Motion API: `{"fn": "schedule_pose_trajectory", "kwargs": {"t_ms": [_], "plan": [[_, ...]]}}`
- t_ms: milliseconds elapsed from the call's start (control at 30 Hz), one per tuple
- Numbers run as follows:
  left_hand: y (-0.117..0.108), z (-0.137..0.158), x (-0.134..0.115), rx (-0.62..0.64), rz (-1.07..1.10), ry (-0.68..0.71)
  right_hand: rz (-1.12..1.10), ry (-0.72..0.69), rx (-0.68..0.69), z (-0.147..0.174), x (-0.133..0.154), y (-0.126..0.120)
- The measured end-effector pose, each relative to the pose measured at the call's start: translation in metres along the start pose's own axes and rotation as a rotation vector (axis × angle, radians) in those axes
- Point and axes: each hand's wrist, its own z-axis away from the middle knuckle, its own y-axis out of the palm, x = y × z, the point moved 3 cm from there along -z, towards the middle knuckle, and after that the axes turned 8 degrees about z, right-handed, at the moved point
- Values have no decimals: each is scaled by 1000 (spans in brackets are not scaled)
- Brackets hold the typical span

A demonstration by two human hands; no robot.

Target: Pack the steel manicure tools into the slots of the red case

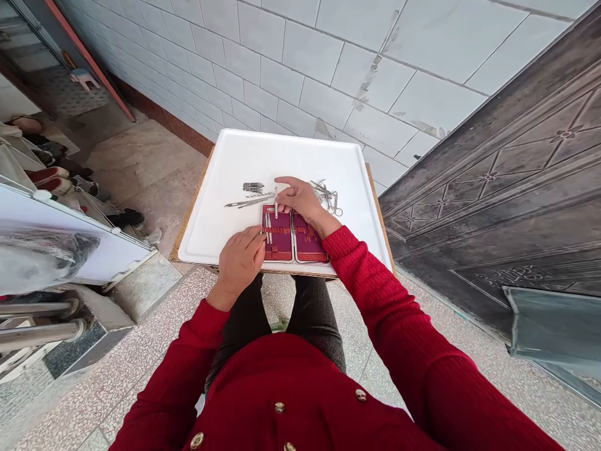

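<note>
An open manicure case (282, 255) with a purple lining and red elastic loops lies near the tray's front edge. Slim silver tools (268, 227) sit in the loops of its left half. My left hand (241, 255) is closed at the case's left edge, its fingertips partly hidden. Above the left half, my right hand (300, 199) pinches a slim silver manicure tool (276, 208), upright, its exact kind unclear. Just beyond lie several long thin metal tools (248, 202) and a small dark bundle (253, 186). Scissors and clippers (328, 195) are heaped right of my right hand.
The white tray (211, 219) rests on a wooden-edged table (181, 235). A tiled wall (263, 69) stands behind it, and a dark metal door (493, 188) is close on the right. A shoe rack (70, 181) stands left.
</note>
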Motion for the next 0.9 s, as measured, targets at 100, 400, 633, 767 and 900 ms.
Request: {"fn": "schedule_pose_trajectory", "kwargs": {"t_ms": [100, 400, 633, 767, 900], "plan": [[0, 0, 1, 14, 13, -18, 39, -34, 6, 3, 0, 3], [0, -1, -1, -20, -36, 18, 171, -75, 30, 11, -5, 11], [0, 0, 0, -6, -25, -7, 242, -107, 35, 11, -6, 10], [0, 0, 0, -4, -21, -5, 287, -105, -5, 11, -7, 9], [0, 1, 0, -2, -6, -15, 341, -86, -52, 9, -9, 11]]}}
